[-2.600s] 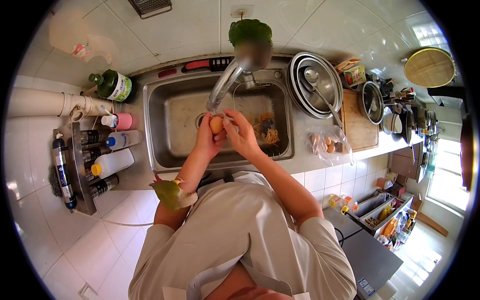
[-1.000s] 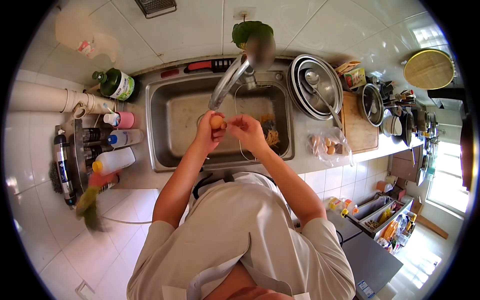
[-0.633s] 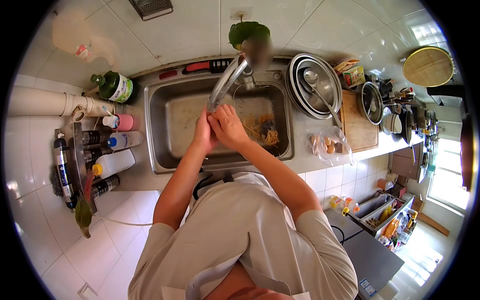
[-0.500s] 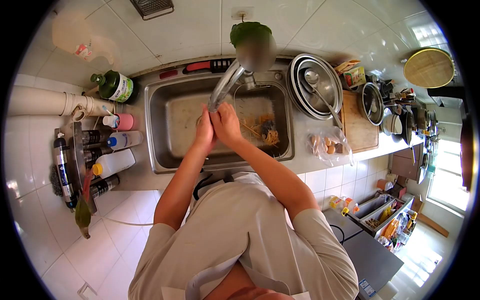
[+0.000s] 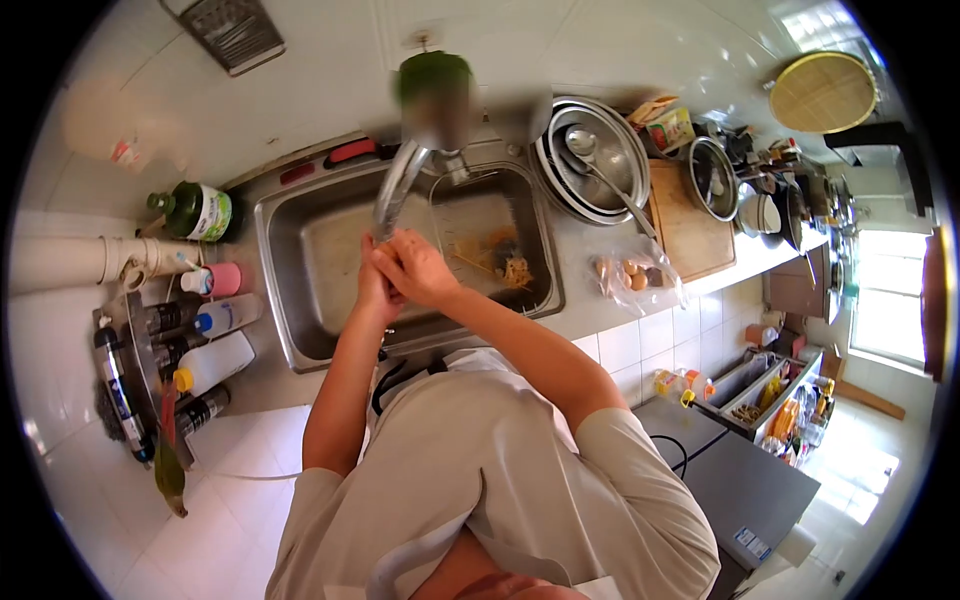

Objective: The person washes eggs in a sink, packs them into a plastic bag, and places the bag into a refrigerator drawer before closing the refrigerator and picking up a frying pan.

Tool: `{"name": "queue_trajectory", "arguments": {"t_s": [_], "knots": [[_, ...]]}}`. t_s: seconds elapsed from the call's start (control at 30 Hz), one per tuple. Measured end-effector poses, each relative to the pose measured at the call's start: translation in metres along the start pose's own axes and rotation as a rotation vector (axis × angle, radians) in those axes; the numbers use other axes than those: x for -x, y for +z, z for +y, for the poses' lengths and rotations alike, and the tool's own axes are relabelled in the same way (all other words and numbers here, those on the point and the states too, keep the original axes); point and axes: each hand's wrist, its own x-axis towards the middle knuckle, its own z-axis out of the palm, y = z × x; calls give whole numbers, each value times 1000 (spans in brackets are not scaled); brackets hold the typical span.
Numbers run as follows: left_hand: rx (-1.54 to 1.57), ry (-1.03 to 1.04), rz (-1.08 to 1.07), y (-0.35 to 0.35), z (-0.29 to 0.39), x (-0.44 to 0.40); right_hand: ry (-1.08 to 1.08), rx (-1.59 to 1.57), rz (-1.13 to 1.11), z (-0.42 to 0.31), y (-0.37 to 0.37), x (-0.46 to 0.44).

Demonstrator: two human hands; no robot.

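Note:
Below the spout of the steel faucet (image 5: 398,185), my two hands are pressed together over the sink (image 5: 330,215). My right hand (image 5: 420,266) lies on top, its fingers curled over my left hand (image 5: 373,287). Much of the left hand's fingers is hidden under the right, so their pose does not show. No object shows between the hands. Food scraps (image 5: 516,272) in yellowish strands and a dark clump lie at the sink's right side, near a wire rack (image 5: 487,176).
Right of the sink are nested steel bowls (image 5: 640,130) with a ladle (image 5: 580,143), a cutting board (image 5: 690,240), and a plastic bag of eggs (image 5: 635,275). Several bottles, one a white jug (image 5: 218,362), stand at left. A green bottle (image 5: 195,211) sits by the back corner.
The view has shifted and tilted, so the sink sits further left. My hands went from palms together under the spout to the right one folded over the left.

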Motion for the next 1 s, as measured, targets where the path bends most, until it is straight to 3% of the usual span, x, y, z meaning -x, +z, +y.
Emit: {"name": "queue_trajectory", "arguments": {"t_s": [0.03,0.13,0.23,0.33,0.53,0.6,0.83,1.0], "knots": [[2,4,-21,-4,-3,-2,-78,-14,49,-4,-2,-1],[-148,96,0,14,-10,14,250,-81,178,7,13,-1],[-315,211,7,44,-15,42,490,-341,259,27,26,-8],[-358,260,-60,45,-22,43,862,-583,127,2,-8,-3],[-395,189,-100,44,-32,36,867,-941,156,26,-9,13],[-394,121,-133,46,-26,47,840,-913,164,31,-14,17],[55,-89,-525,25,-9,47,735,-938,219,60,-23,42],[115,-79,-445,27,-5,41,672,-853,248,53,-33,55]]}}
